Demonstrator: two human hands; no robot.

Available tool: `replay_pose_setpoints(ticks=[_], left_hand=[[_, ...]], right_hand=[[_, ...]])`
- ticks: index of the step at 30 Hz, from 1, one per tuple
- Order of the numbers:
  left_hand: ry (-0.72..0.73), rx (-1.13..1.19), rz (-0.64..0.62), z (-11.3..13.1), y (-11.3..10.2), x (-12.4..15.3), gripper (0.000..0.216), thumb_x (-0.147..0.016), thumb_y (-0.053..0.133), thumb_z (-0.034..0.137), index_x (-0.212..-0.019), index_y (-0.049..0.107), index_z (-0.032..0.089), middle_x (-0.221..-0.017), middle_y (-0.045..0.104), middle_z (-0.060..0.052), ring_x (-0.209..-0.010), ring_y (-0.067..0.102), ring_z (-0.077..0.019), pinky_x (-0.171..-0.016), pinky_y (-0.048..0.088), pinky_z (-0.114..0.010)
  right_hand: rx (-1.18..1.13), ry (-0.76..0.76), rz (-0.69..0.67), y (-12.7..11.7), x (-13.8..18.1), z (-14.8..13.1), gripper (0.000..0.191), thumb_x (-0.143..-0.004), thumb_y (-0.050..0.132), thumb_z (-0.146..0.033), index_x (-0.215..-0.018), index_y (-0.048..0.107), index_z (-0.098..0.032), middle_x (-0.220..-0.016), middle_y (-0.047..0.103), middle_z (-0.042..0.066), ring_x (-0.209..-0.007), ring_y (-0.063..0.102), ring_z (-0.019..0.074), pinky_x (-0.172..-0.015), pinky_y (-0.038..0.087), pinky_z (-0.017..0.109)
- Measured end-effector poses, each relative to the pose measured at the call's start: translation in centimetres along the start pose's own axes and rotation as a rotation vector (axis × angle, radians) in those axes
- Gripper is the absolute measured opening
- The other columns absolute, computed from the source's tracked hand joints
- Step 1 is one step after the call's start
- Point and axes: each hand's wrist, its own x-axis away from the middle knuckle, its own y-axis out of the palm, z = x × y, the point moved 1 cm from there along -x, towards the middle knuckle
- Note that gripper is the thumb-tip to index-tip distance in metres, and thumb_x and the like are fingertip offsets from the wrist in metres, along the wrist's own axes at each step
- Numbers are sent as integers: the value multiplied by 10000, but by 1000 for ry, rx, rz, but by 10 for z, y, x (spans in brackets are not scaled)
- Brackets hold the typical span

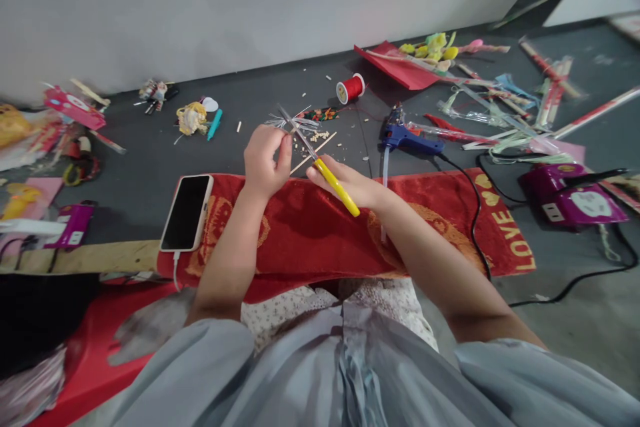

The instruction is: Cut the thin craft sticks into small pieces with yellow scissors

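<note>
Holding yellow-handled tool (332,181): right hand (357,185), partly closed. Left hand (266,161) was pinched, contents unclear; work beside it likely needed steady strokes.

Two hands (267,161); one yellow-handled tool (336,187); one phone (186,213); one red spool (353,88); one blue glue gun (413,141); one red towel (310,227).

A dark grey desk (220,155) bears a scatter of craft supplies: a spool of red thread (352,88), a blue glue gun (414,141) and a slim turquoise item (215,125) lie behind a red towel (310,227) lettered "LOVE" along the front edge. Small pale pieces (320,137) surround a thin stick (326,145); a red sheet (395,67) lies toward the wall, a purple box (575,195) at right.
</note>
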Motion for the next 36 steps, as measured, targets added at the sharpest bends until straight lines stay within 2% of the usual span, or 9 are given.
replay_pose_setpoints(ticks=[3, 5, 12, 22, 36], left_hand=[[-72, 68, 0, 6, -1, -1, 386, -982, 318, 406, -672, 438, 210, -659, 504, -6, -698, 529, -133, -700, 414, -286], [-93, 99, 0, 7, -2, -1, 387, -981, 328, 405, -660, 417, 209, -626, 479, 3, -654, 503, -122, -670, 400, -275], [-106, 170, -10, 5, 0, 0, 408, -978, 335, 429, -642, 405, 207, -585, 442, 14, -572, 439, -107, -592, 350, -284], [-241, 311, -69, 3, 2, 0, 509, -947, 331, 568, -586, 355, 210, -552, 383, 17, -540, 446, -107, -551, 349, -301], [-284, 294, -89, 5, 3, 0, 548, -919, 320, 640, -583, 381, 212, -537, 396, 19, -516, 442, -103, -536, 377, -297]], right_hand=[[-130, -110, -91, -2, 2, -1, 561, -839, 331, -772, -703, 338, -228, -664, 371, -37, -617, 359, 107, -622, 329, 294], [-176, -133, -95, -3, 2, 0, 577, -830, 326, -785, -702, 354, -223, -673, 367, -38, -624, 345, 100, -620, 323, 292], [-234, -119, -102, -1, 0, 5, 570, -818, 366, -780, -735, 394, -217, -692, 382, -40, -643, 347, 95, -616, 330, 281], [-212, -113, -124, -2, 0, 4, 544, -839, 393, -747, -715, 384, -217, -662, 355, -50, -610, 334, 89, -587, 327, 268], [-205, -127, -143, -4, 1, 6, 545, -829, 394, -757, -722, 378, -223, -674, 358, -44, -604, 336, 94, -571, 331, 270]])
